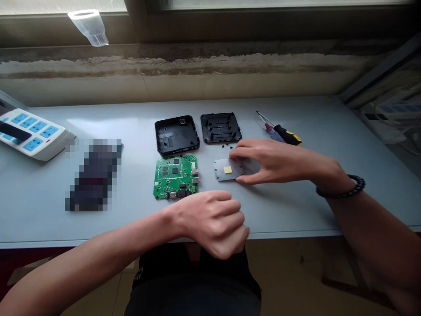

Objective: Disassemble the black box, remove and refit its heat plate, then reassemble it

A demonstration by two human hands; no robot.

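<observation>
My right hand [272, 161] has its thumb and fingers on the right-hand edges of a thin silver metal plate [219, 174], a heat sink with a small square yellow pad on top. The plate is over the table, with its near edge facing me. Closed into a fist, my left hand [215, 224] hovers over the table's front edge, its palm side hidden. Just beyond that wrist lies a green circuit board [167, 184] with ports along its edges. Behind the board is an open black plastic case [174, 136], and right of it a black cover [220, 127].
Several small dark screws [226, 146] lie in front of the cover. Two screwdrivers [283, 133] rest at the back right. A power strip [36, 134] and a blurred-out dark object [95, 175] are on the left. The table [131, 228] ends at a wall and window behind.
</observation>
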